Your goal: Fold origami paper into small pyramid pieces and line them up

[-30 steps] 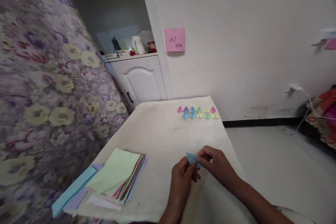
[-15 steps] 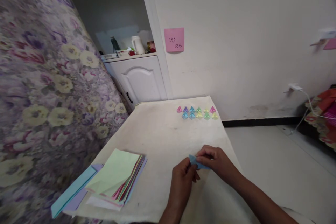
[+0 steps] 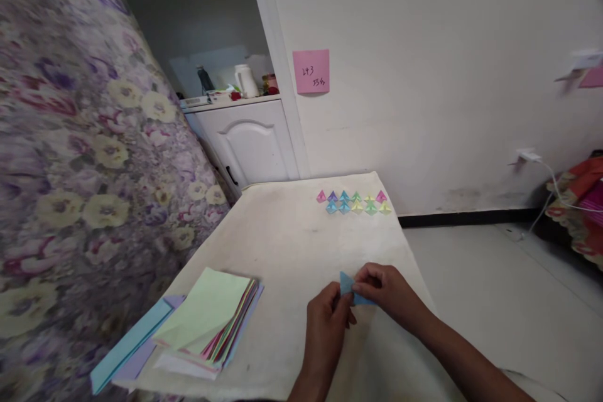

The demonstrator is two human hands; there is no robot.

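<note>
A small piece of blue folded paper [image 3: 346,284] is held above the near right part of the table, pinched from both sides. My left hand [image 3: 326,320] grips its left side between thumb and fingers. On the other side, my right hand [image 3: 384,286] pinches the upper right of the paper, its fingers curled. One pointed corner stands up between the hands; part of the paper is hidden behind the fingers. Farther back on the table, several small folded paper pieces [image 3: 357,206] in pink, purple, blue, green and yellow lie in two rows.
A stack of coloured paper sheets [image 3: 207,308] lies at the left of the cloth-covered table [image 3: 287,232], with blue paper strips [image 3: 132,345] beside it. A floral curtain [image 3: 108,201] hangs along the left. Behind are a white cabinet [image 3: 249,144] and a pink note [image 3: 311,71] on the wall.
The left corner of the blue paper now stands up higher and more steeply between my fingers. Both hands have shifted only slightly and keep their pinch.
</note>
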